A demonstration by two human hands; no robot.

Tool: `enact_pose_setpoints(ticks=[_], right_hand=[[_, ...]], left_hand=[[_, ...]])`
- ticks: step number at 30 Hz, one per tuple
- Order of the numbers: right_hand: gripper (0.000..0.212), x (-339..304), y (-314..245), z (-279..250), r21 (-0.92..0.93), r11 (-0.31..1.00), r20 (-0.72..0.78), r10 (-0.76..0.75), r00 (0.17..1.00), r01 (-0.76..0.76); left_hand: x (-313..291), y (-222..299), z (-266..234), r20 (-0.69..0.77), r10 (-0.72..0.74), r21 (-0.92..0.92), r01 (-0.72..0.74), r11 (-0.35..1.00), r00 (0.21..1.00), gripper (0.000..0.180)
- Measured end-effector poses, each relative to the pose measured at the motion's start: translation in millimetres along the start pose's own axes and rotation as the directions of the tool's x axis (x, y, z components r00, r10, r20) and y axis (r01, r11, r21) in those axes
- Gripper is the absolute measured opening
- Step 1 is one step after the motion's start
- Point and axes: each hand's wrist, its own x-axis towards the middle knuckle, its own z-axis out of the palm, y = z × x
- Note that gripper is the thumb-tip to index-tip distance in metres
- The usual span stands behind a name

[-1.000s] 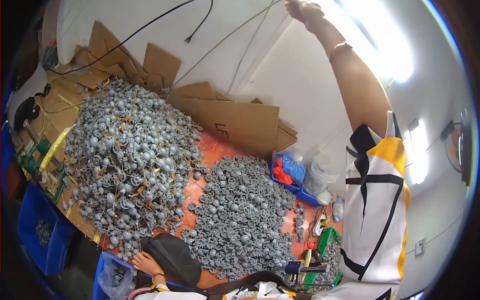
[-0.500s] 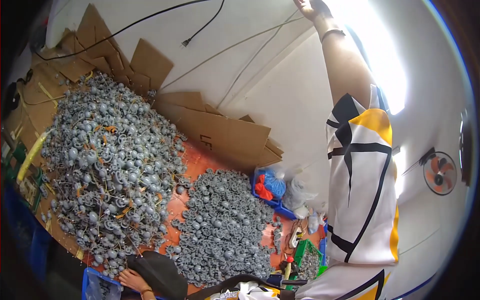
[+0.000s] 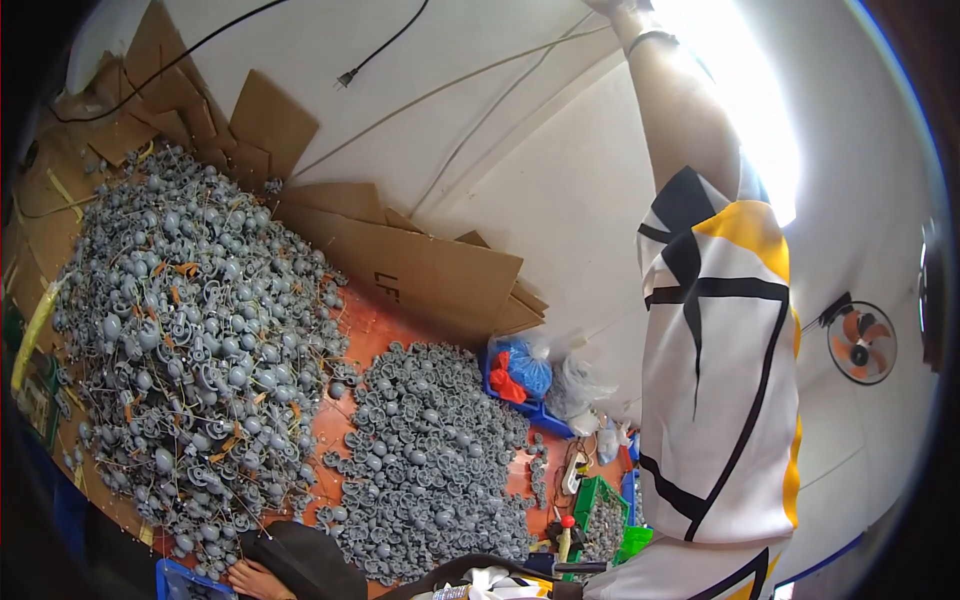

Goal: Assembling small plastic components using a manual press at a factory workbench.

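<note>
Green crate [image 3: 598, 497] holds grey parts; blue bin [image 3: 520, 395] w/ plastic bags [image 3: 525, 368].

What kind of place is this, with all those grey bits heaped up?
Probably a small workshop that sorts or assembles moulded plastic parts. Two heaps of grey parts and cover an orange table, flattened cardboard leans on the wall, and a green crate holds more.
</note>
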Motion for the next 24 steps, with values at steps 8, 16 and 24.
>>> enact_pose_setpoints(ticks=[8,16,24], right_hand=[[0.026,-1.3,-7.5,6.1,0.029,1.000,0.008,-0.006,1.000,0.006],[0.028,-4.5,-16.1,20.7,0.074,0.997,0.035,-0.004,0.999,0.002],[0.029,-8.5,-19.0,105.9,0.259,0.962,0.202,0.038,0.979,-0.091]], left_hand=[[17.2,-8.1,-1.4,0.056,0.015,0.141,-0.023,0.990,0.998,0.024],[3.1,0.4,-3.5,0.033,0.008,0.055,-0.010,0.998,0.999,0.024],[19.9,7.1,-26.5,0.093,-0.026,0.308,-0.004,0.951,0.995,0.019]])
